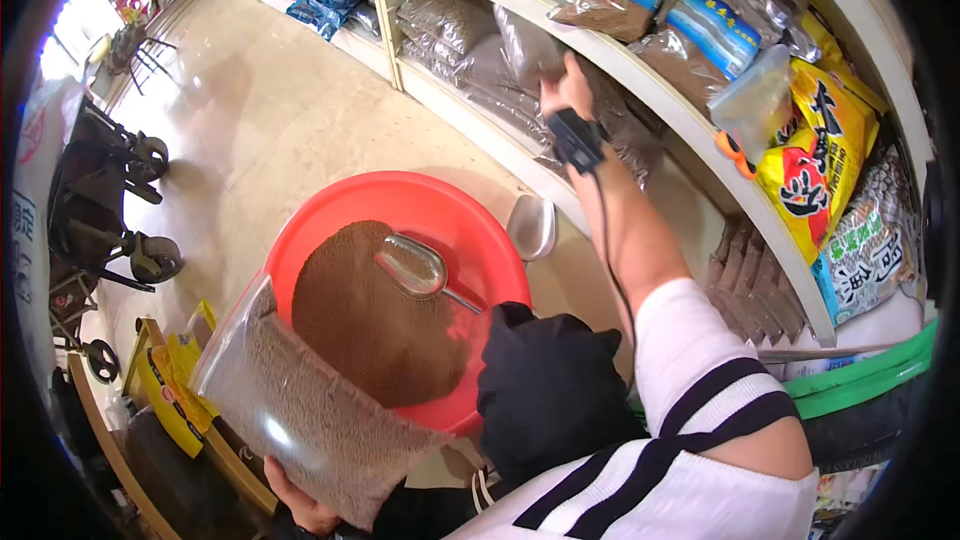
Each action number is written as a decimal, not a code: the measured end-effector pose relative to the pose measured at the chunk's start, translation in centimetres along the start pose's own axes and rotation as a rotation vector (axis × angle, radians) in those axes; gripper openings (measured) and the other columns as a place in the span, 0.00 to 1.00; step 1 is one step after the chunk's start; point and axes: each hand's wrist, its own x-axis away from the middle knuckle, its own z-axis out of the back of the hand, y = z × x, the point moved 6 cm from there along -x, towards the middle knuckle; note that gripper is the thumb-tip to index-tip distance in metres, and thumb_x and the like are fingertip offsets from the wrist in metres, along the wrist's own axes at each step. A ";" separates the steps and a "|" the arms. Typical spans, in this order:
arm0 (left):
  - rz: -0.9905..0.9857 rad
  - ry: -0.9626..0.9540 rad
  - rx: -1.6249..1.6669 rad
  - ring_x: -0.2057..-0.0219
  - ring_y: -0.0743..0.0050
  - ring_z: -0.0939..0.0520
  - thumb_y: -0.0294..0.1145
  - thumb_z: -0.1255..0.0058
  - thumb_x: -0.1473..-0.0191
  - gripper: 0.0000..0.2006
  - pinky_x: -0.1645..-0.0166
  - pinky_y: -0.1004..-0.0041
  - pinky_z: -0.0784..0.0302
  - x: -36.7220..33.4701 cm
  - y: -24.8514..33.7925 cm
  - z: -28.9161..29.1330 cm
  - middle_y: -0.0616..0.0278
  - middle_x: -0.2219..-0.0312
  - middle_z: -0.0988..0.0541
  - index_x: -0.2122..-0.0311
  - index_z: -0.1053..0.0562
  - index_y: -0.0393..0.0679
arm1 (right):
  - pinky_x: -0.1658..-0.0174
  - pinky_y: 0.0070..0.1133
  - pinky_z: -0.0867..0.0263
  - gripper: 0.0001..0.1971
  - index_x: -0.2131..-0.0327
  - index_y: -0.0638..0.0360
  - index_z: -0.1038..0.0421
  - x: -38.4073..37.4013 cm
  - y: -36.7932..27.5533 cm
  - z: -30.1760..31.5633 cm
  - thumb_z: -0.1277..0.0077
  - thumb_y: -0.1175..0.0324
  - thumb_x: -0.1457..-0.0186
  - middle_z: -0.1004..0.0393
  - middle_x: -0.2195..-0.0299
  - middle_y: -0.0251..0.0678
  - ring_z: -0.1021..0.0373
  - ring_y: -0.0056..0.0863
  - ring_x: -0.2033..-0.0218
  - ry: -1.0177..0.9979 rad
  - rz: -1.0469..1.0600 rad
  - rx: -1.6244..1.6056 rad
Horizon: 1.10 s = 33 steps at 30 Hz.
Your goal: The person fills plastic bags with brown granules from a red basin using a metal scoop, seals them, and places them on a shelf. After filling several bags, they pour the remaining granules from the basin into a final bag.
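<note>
My left hand (pixel 297 502) grips the lower end of a clear plastic bag (pixel 310 415) filled with brown pellets, tilted against the near rim of a red basin (pixel 505 240). In the basin lies a heap of brown granules (pixel 365 310), with a metal scoop (pixel 415 268) resting on it. My right hand (pixel 568 90) reaches into the low shelf at the far right, thumb up and fingers curled at the raised edge of a clear plastic bag (pixel 525 45). Part of its fingers is hidden. A black band with a cable circles the right wrist.
A second scoop (pixel 531 227) lies on the floor between basin and shelf. Filled bags (pixel 445 25) lie along the lower shelf, and blue-labelled bags (pixel 715 25) above. A yellow bag (pixel 820 155) leans at the right. Black wheeled casters (pixel 150 255) stand at the left.
</note>
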 end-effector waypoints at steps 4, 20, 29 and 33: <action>-0.401 -0.106 -0.851 0.44 0.48 0.46 0.55 0.49 0.56 0.47 0.45 0.52 0.46 -0.4 -2.1 6.1 0.41 0.44 0.55 0.42 0.58 0.35 | 0.66 0.31 0.30 0.15 0.64 0.72 0.39 -8.6 4.1 -0.6 0.54 0.67 0.47 0.33 0.66 0.44 0.32 0.36 0.67 0.095 0.191 0.538; -0.549 0.195 -0.821 0.42 0.47 0.49 0.60 0.57 0.53 0.44 0.41 0.57 0.51 -1.9 4.9 -4.6 0.44 0.44 0.51 0.42 0.56 0.34 | 0.62 0.21 0.32 0.21 0.66 0.64 0.32 25.1 5.5 -2.7 0.51 0.52 0.50 0.27 0.67 0.40 0.30 0.26 0.67 -0.966 -0.685 0.258; -0.052 -0.575 -0.747 0.49 0.59 0.36 0.48 0.55 0.52 0.33 0.46 0.67 0.43 -0.1 11.4 -18.6 0.49 0.50 0.38 0.45 0.46 0.36 | 0.56 0.25 0.35 0.28 0.54 0.62 0.37 37.2 -3.3 -2.1 0.44 0.55 0.55 0.29 0.59 0.37 0.32 0.26 0.59 -0.880 -0.788 0.250; 0.349 -0.687 -0.055 0.55 0.59 0.29 0.39 0.59 0.47 0.27 0.51 0.65 0.34 2.1 10.2 -27.4 0.51 0.52 0.35 0.46 0.45 0.34 | 0.56 0.25 0.34 0.21 0.57 0.59 0.33 37.0 -5.3 3.8 0.45 0.60 0.53 0.29 0.59 0.34 0.31 0.24 0.60 -0.500 -0.922 -0.020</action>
